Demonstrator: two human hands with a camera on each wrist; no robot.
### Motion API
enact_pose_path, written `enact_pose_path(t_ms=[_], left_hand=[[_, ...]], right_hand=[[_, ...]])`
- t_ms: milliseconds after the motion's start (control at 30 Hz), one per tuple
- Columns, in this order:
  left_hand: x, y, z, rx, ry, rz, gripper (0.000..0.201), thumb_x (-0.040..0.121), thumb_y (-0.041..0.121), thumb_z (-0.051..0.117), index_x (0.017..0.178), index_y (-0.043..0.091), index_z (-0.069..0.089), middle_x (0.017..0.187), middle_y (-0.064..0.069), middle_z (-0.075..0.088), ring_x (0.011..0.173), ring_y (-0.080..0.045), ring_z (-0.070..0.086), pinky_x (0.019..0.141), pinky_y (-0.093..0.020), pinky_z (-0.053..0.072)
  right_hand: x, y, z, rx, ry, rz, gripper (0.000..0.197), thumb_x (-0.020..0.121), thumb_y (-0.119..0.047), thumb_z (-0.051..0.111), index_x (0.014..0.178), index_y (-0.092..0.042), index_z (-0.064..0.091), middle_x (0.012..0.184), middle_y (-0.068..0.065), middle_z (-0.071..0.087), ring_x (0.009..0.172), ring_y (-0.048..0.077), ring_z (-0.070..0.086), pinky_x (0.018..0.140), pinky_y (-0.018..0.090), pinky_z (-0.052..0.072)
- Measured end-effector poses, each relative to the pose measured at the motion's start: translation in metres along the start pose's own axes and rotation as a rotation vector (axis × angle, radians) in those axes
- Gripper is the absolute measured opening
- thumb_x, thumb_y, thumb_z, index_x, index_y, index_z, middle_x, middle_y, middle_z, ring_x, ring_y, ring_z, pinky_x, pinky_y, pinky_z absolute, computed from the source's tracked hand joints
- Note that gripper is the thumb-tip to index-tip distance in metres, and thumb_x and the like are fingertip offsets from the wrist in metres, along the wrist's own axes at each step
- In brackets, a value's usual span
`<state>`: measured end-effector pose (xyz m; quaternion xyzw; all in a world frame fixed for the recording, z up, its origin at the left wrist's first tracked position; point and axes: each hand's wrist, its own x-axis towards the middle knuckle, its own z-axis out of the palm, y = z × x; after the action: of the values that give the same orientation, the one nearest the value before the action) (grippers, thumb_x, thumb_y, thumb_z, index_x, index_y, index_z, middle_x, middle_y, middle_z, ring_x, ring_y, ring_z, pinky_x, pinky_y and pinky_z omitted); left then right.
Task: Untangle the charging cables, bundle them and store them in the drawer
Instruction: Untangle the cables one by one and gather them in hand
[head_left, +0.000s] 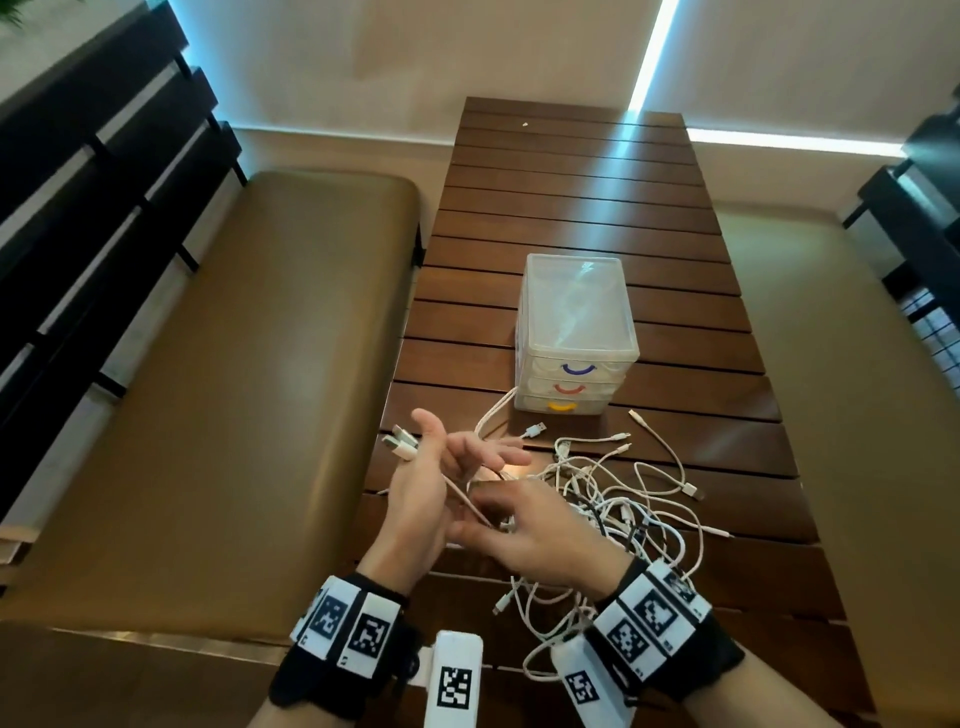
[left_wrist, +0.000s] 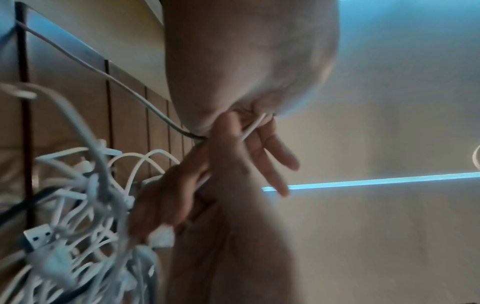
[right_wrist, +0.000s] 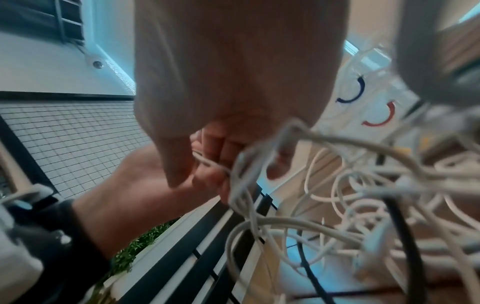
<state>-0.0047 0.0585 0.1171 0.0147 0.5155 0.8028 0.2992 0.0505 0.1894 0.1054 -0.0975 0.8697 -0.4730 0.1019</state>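
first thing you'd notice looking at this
The tangle of white cables sprawled across the near end of the slatted wooden table. Both hands work at its left edge: the left hand holds cable plugs, the right hand pinches a strand. Behind stands a clear three-drawer box.

No readable words, brands or numbers anywhere. Only black-and-white square code markers (head_left: 370, 637) on the wristbands (head_left: 655, 623) and on the white camera blocks (head_left: 454, 675), carrying no legible letters or digits.
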Motion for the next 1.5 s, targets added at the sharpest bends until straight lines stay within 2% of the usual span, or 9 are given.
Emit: enact_pose_path(t_ms=[200,300,433,533,667,833,967,1233,1500], left_hand=[[0.002,0.033,0.014,-0.005,-0.06,0.148,0.071,0.093,0.062,0.016,0.047,0.015,0.042,0.041,-0.002,0.035,0.038,-0.016,0.039,0.075,-0.036,0.056],[0.003,0.048,0.019,-0.005,-0.12,0.237,0.068,0.093,0.061,0.017,0.047,0.016,0.039,0.041,0.002,0.031,0.038,-0.012,0.028,0.05,-0.026,0.043],[0.004,0.066,0.026,-0.028,-0.189,0.327,0.07,0.095,0.06,0.013,0.046,0.018,0.039,0.04,0.006,0.033,0.04,-0.01,0.025,0.047,-0.023,0.032],[0.008,0.078,0.022,-0.017,-0.176,0.379,0.072,0.098,0.058,0.008,0.046,0.019,0.039,0.041,0.008,0.033,0.041,-0.01,0.025,0.047,-0.024,0.029],[0.009,0.055,0.02,0.222,-0.105,0.269,0.067,0.092,0.062,0.012,0.046,0.022,0.039,0.043,0.005,0.032,0.041,-0.011,0.026,0.048,-0.028,0.022],[0.001,0.02,0.007,0.283,-0.015,0.165,0.067,0.092,0.063,0.014,0.044,0.023,0.04,0.042,0.004,0.033,0.04,-0.009,0.027,0.046,-0.02,0.027],[-0.003,0.038,0.0,0.192,0.003,0.216,0.067,0.09,0.066,0.02,0.045,0.019,0.038,0.042,0.004,0.031,0.041,-0.012,0.023,0.05,-0.038,0.014],[-0.007,0.061,-0.008,0.086,-0.006,0.352,0.067,0.093,0.064,0.018,0.047,0.021,0.04,0.043,0.006,0.032,0.041,-0.011,0.026,0.047,-0.024,0.029],[0.003,-0.001,-0.024,0.731,0.015,0.013,0.072,0.093,0.061,0.016,0.068,0.009,0.059,0.053,0.008,0.056,0.049,0.001,0.049,0.051,-0.011,0.037]], right_hand=[[0.019,-0.008,-0.025,-0.315,0.001,-0.019,0.029,0.095,-0.041,0.06,0.087,-0.017,0.074,0.091,-0.001,0.072,0.073,0.012,0.06,0.068,0.032,0.051],[0.023,-0.017,-0.032,-0.196,0.15,-0.009,0.031,0.094,-0.033,0.061,0.067,-0.019,0.064,0.062,0.001,0.064,0.057,0.018,0.056,0.06,0.042,0.047],[0.026,-0.028,-0.05,-0.247,0.297,-0.074,0.037,0.093,-0.034,0.061,0.062,-0.014,0.055,0.057,-0.004,0.054,0.053,0.011,0.047,0.053,0.034,0.04],[0.02,-0.024,-0.053,-0.272,0.29,-0.087,0.022,0.092,-0.03,0.067,0.079,-0.02,0.053,0.085,-0.006,0.052,0.08,0.008,0.047,0.071,0.021,0.04],[0.003,0.014,-0.024,-0.323,0.207,0.118,0.014,0.091,-0.028,0.066,0.1,-0.027,0.055,0.109,-0.008,0.056,0.107,0.013,0.05,0.092,0.031,0.044],[-0.02,0.057,0.018,-0.532,0.05,0.425,0.074,0.084,-0.049,0.071,0.146,-0.032,0.034,0.151,-0.005,0.037,0.139,0.02,0.031,0.114,0.037,0.033],[-0.019,0.069,0.001,-0.626,0.144,0.397,0.047,0.089,-0.047,0.065,0.132,-0.031,0.051,0.127,-0.008,0.061,0.123,0.016,0.047,0.105,0.036,0.037],[-0.011,0.059,-0.066,-0.812,0.774,0.151,0.028,0.093,-0.025,0.061,0.118,-0.013,0.059,0.101,0.005,0.06,0.094,0.024,0.049,0.081,0.037,0.041],[-0.035,0.064,-0.026,-0.785,-0.141,0.517,0.096,0.082,-0.075,0.052,0.156,-0.028,0.014,0.15,0.0,0.033,0.14,0.026,0.029,0.116,0.05,0.024]])
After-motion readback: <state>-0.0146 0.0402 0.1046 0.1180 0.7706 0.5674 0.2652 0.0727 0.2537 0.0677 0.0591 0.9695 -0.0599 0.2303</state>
